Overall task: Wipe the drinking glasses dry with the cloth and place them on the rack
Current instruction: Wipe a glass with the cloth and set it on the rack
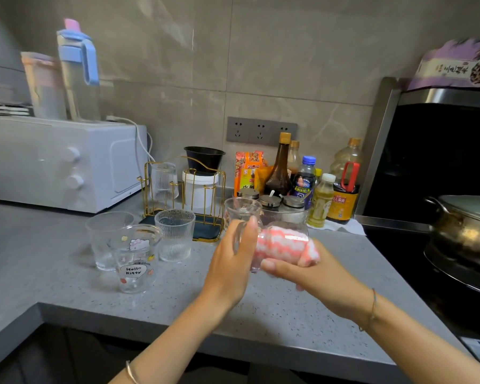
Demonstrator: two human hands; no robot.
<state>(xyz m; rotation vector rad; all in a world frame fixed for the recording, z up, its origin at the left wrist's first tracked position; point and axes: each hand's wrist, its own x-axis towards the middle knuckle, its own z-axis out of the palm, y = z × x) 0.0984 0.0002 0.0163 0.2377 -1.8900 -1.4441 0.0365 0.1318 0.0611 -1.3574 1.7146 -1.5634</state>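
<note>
Fingers, left hand: curling round the clear smooth-walled drinking glass, gripping it above the speckled grey stone counter, rim pointing up and away.
Fingers, right hand: closing on the bunched pink-and-white fluffy cloth, pressing it against the glass's lower side; whether reaching inside, not discernible.
Step in hand: judging by the two grips, wiping one glass, held between both hands, near the rack's front right corner but not on it.
Rack: gold wire rack with a dark tray base, standing toward the counter's back, carrying one inverted ribbed glass.
Waiting: ribbed clear tumbler, faintly ribbed clear glass and cartoon-printed clear glass, standing upright in a cluster just in front of the rack, left of the hands.
Next move: probably calling for turning the glass against the cloth, then inverting it and lowering it over a free peg, steering clear of the inverted ribbed glass.
Handling: damp smooth glass likely slipping easily; soft pile giving purchase; thin wire pegs demanding a centred descent.
</note>
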